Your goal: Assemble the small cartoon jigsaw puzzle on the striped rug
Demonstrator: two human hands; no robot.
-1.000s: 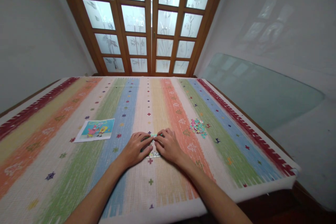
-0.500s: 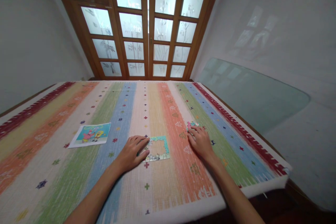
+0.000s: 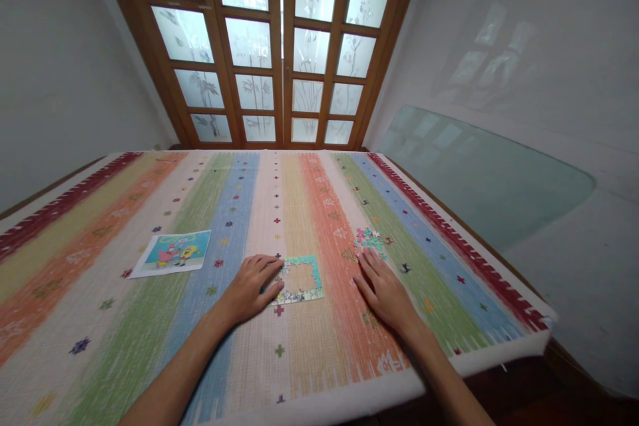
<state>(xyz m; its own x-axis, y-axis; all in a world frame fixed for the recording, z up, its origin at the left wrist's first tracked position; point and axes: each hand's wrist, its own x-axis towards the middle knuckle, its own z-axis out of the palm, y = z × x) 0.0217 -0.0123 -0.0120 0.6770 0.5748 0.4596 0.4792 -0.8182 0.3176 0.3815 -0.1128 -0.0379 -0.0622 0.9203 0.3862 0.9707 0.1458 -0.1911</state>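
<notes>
- Turquoise along the far and right sides and pale along the near one, the jigsaw border (image 3: 305,295) lies flat on the striped cloth (image 3: 304,353); take it as the centre of the clock. Its middle is bare, cloth showing through.
- At 9 o'clock, the left hand (image 3: 252,287) touches the border's left edge, thumb and fingers parted, with no piece seen between them. It has held that spot while the other hand travelled; some of that edge is hidden under it.
- At 3 o'clock, the right hand (image 3: 388,293) is the one that changed. A second ago it met the left over the border; then it covered part of the heap; now it sits slightly back, fingers stretched out and thumb well apart. Whether a small piece is under the fingertips, I cannot tell.
- At 2 o'clock, the loose pieces (image 3: 370,238) show more fully, fingertips at their near side. I judge this as picking among pieces, not fitting them.
- Between 9 and 10 o'clock, farther out, the printed picture (image 3: 172,254) lies where it was.
</notes>
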